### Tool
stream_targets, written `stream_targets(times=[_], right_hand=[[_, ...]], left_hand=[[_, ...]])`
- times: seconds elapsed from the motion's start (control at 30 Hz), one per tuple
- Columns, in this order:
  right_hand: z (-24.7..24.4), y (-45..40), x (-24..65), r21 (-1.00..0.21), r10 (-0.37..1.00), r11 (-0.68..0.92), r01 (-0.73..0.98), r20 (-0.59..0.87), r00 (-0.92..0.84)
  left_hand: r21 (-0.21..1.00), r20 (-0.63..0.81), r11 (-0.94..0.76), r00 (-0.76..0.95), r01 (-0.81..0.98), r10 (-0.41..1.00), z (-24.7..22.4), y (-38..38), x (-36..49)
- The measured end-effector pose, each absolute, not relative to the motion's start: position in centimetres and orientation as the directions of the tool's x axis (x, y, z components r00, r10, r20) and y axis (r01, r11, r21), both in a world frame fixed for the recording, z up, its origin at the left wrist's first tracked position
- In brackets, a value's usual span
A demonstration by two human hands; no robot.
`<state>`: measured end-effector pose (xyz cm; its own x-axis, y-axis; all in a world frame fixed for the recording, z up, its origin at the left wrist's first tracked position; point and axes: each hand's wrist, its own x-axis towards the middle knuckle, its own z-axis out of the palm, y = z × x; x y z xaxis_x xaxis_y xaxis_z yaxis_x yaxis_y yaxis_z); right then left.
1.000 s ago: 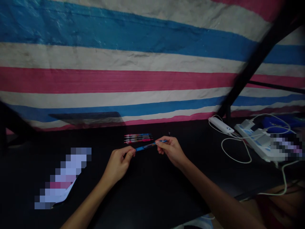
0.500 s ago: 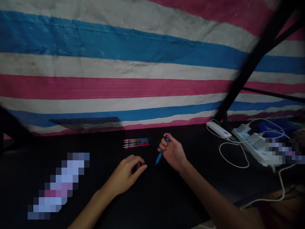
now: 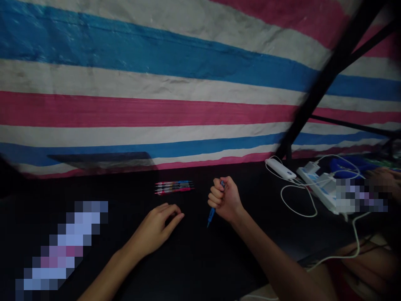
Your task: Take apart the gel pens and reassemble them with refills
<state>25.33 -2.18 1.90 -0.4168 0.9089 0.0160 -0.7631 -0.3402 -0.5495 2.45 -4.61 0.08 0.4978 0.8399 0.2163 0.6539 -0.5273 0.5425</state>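
Note:
My right hand (image 3: pixel 226 198) is closed in a fist around a blue pen (image 3: pixel 211 216). The pen's tip points down toward the dark tabletop, and its upper end shows by my thumb. To the left, my left hand (image 3: pixel 161 223) rests on the table with fingers loosely bent and the thumb apart, holding nothing. Beyond it, several pens (image 3: pixel 174 187) lie side by side in a row, with red, blue and dark parts.
At the right are a white power strip (image 3: pixel 319 188), a white power bank (image 3: pixel 280 168) and looping white cables. Another person's hand (image 3: pixel 387 182) shows at the far right edge. A pixelated object (image 3: pixel 67 242) lies at the left. Striped sheeting (image 3: pixel 156 113) hangs behind the table.
My right fingers have wrapped more tightly round the blue pen, turning it more upright with its tip lower. The whole view has shifted slightly; my left hand keeps its pose.

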Motion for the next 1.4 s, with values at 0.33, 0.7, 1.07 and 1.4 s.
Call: stream_targets(times=[0.33, 0.7, 1.07, 1.4], right_hand=[[2.6, -2.3, 26.5, -0.541, 0.931, -0.295, -0.788, 0.024, -0.365], [2.3, -2.1, 26.3, -0.557, 0.917, -0.313, -0.77, 0.033, -0.397], [2.5, -2.0, 26.4, -0.578, 0.935, -0.296, -0.761, -0.012, -0.354], [1.7, 0.2, 28.3, -0.85, 0.985, 0.023, -0.526, -0.07, 0.156]], left_hand=[[0.527, 0.215, -0.528, 0.497, 0.666, 0.841, -0.4, -4.1, 2.0], [0.531, 0.236, -0.53, 0.486, 0.661, 0.842, 0.0, -4.1, 1.9], [0.509, 0.243, -0.549, 0.5, 0.663, 0.831, -0.1, -4.0, 1.9], [0.364, 0.445, -0.536, 0.364, 0.762, 0.818, -1.0, -2.9, 0.9]])
